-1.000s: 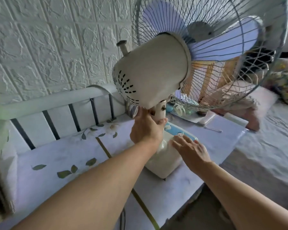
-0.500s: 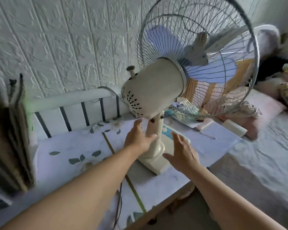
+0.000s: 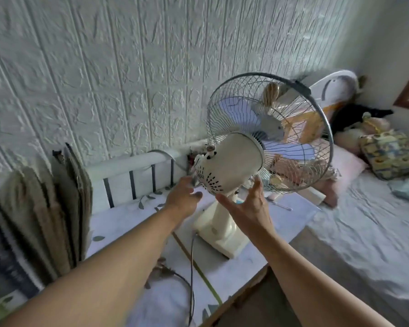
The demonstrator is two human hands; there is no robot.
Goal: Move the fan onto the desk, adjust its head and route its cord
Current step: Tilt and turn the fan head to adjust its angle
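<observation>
A cream table fan [image 3: 232, 166] with pale blue blades and a wire cage stands upright on the desk [image 3: 118, 223], which has a white leaf-print cover. Its base [image 3: 222, 234] rests near the desk's right front edge. A dark cord [image 3: 192, 274] runs from the base toward the front edge. My left hand [image 3: 183, 197] hovers open just left of the motor housing, below its rear. My right hand [image 3: 248, 206] is open with fingers spread, close under the housing on its right side. Neither hand grips the fan.
A white rail with dark bars [image 3: 137, 175] runs along the desk's back against the textured wall. Folded cardboard and cloth [image 3: 45, 213] lean at the left. A bed [image 3: 368, 237] with pillows [image 3: 387, 154] lies to the right. Small items [image 3: 281, 205] sit behind the fan.
My left hand has let go of the fan's neck and my right hand has left the base. Both have risen to the motor housing. The view has pulled back.
</observation>
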